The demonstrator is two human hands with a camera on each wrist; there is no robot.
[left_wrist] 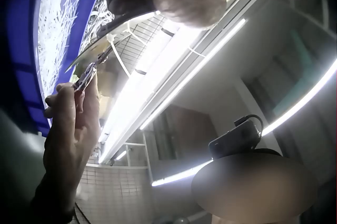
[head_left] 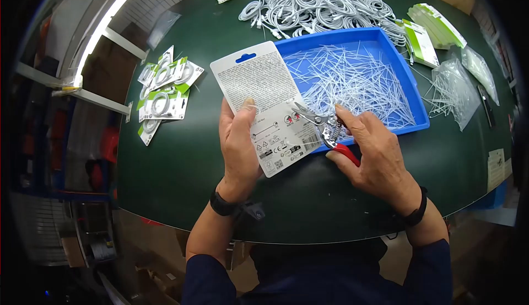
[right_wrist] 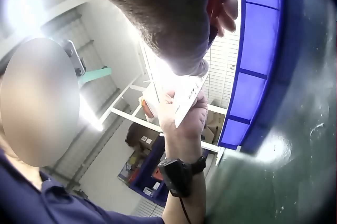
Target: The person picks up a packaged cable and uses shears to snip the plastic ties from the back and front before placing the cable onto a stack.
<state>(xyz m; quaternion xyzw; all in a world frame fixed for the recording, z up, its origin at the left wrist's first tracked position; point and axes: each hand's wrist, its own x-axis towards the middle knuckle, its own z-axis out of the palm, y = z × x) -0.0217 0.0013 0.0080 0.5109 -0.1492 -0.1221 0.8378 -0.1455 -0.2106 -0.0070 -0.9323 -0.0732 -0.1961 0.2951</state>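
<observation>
My left hand (head_left: pixel 239 148) grips a printed white package card (head_left: pixel 253 84) along its left edge, thumb on top. The card's text side faces up, and its hang slot shows blue. In my right hand (head_left: pixel 380 153) is a pair of red-handled, spring-loaded snips (head_left: pixel 330 131). Their blades point left and overlap the card's right half. Thin white ties (left_wrist: pixel 121 58) curve out from the card in the left wrist view. Behind the card and snips sits a blue tray (head_left: pixel 410 120) holding many thin white plastic strips (head_left: pixel 352 84).
A big heap of coiled grey-white cables (head_left: pixel 325 1) lies behind the tray. Packaged cables on green-white cards (head_left: pixel 162 95) are piled at left. At right are stacked green-white cards (head_left: pixel 435 26), a clear plastic bag (head_left: pixel 457 87) and a dark pen-like object (head_left: pixel 486 106).
</observation>
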